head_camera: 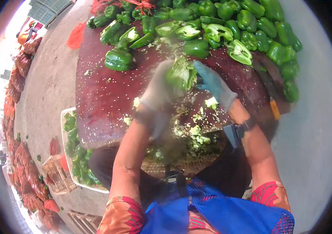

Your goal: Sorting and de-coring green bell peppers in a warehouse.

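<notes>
My left hand [160, 86], in a pale work glove, grips an opened green bell pepper [183, 73] above the dark red tabletop [104, 99]. The pepper's pale inside faces up. At its right edge is my right hand [214, 83], in a glove with teal fingers. Something dark shows by the right fingertips; I cannot tell whether it is held. Just beyond my hands lie a whole green bell pepper [196, 48] and a cut pepper half [239, 52]. Pale core scraps [211, 103] and seeds litter the board between my forearms.
Green peppers [246, 20] are heaped along the far edge. A knife with an orange handle [274, 108] rests at the right. Left of my legs stands a white crate [65, 140] of peppers. A basket [57, 175] and red mesh sacks [27, 169] are on the floor. Scraps lie below the near edge.
</notes>
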Demonstrator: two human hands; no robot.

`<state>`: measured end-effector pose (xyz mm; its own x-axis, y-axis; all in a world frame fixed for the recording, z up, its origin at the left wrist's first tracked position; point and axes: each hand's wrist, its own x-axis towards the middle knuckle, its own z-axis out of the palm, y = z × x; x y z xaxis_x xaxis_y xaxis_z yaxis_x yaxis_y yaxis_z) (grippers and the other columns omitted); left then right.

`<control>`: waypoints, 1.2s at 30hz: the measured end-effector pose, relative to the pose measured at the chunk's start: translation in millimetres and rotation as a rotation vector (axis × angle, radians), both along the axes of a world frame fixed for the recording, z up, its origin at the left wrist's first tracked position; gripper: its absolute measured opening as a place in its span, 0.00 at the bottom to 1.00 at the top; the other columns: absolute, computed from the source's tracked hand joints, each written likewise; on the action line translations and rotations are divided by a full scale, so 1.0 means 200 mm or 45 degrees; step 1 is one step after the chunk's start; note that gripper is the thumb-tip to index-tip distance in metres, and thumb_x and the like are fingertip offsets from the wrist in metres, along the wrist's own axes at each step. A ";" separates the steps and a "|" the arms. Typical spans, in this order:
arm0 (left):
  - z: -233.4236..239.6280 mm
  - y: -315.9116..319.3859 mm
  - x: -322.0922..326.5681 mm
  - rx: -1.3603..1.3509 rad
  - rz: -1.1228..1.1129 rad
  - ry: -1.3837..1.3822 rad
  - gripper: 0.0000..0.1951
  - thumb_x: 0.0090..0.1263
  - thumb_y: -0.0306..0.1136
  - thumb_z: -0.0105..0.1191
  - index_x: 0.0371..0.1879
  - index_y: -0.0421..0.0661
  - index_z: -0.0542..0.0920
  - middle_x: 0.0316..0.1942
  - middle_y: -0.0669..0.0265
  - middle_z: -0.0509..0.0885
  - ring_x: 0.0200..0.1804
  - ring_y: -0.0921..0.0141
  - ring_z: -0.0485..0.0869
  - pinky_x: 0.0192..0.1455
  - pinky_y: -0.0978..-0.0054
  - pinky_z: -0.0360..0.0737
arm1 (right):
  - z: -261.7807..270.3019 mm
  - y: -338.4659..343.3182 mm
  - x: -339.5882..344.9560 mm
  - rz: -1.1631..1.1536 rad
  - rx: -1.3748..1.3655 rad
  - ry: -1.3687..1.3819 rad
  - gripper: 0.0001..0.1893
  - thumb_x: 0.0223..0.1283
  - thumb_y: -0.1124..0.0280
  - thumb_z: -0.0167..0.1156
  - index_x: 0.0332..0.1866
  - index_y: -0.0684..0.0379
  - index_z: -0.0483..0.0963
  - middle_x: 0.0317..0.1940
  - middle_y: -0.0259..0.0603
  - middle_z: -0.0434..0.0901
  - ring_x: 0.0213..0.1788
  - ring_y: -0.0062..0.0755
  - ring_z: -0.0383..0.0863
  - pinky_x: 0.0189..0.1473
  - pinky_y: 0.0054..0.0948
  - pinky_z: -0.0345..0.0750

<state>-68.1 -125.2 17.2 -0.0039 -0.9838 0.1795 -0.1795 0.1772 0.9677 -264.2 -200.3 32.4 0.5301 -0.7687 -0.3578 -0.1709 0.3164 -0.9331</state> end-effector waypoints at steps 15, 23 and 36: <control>0.16 0.12 -0.41 0.381 1.011 -0.054 0.19 0.74 0.45 0.53 0.42 0.37 0.80 0.38 0.51 0.84 0.40 0.59 0.81 0.50 0.59 0.75 | -0.25 0.03 0.02 -0.487 -0.008 -0.397 0.20 0.74 0.55 0.54 0.54 0.61 0.82 0.49 0.39 0.86 0.46 0.29 0.85 0.50 0.29 0.81; 0.15 0.16 -0.45 0.855 0.623 0.247 0.23 0.70 0.49 0.60 0.44 0.37 0.78 0.37 0.52 0.84 0.42 0.62 0.84 0.46 0.61 0.79 | -0.09 0.15 0.09 -0.340 -0.899 0.032 0.17 0.73 0.61 0.58 0.58 0.60 0.79 0.54 0.45 0.85 0.54 0.35 0.86 0.59 0.33 0.79; 0.09 0.08 -0.53 0.783 0.620 -0.452 0.18 0.71 0.41 0.55 0.52 0.40 0.77 0.47 0.45 0.85 0.49 0.48 0.86 0.51 0.54 0.83 | -0.16 0.18 -0.02 -0.171 -0.887 0.165 0.20 0.72 0.69 0.57 0.66 0.61 0.74 0.61 0.46 0.81 0.64 0.32 0.80 0.65 0.30 0.74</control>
<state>-175.1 -109.5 35.7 0.4887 -0.8124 -0.3180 -0.4098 -0.5356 0.7384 -269.0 -163.9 1.4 0.4019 -0.8966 0.1858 -0.2950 -0.3189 -0.9007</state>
